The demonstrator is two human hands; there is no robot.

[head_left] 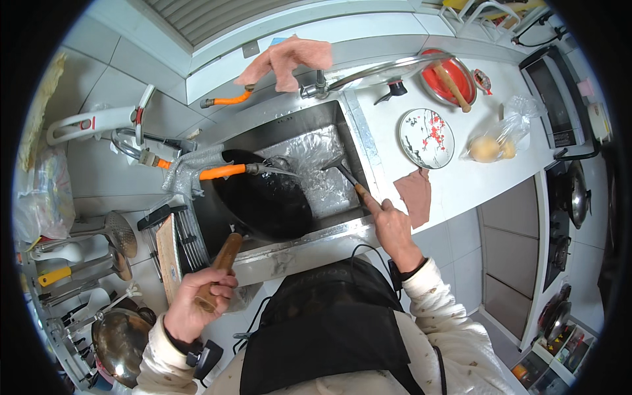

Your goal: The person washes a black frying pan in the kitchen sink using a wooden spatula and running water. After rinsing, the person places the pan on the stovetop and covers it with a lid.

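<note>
My left hand (190, 298) grips the wooden handle (227, 254) of a black wok (269, 207). The wok rests tilted in the left part of a stainless-steel sink (353, 116). Held in my right hand (393, 229) is a turner (347, 173) with a wooden grip and a dark metal blade. Its blade hangs over the sink basin, to the right of the wok and apart from it. An orange faucet hose (222, 172) reaches in from the left, and a stream of water (279, 171) runs from its nozzle over the wok.
Right of the sink are a brown cloth (415, 197), a flower-patterned plate (427, 138), a glass lid (380, 74), a red bowl (437, 81) with a wooden stick, and a bagged food item (486, 148). A pink cloth (301, 54) drapes the rear faucet. Utensils (121, 234) hang at left.
</note>
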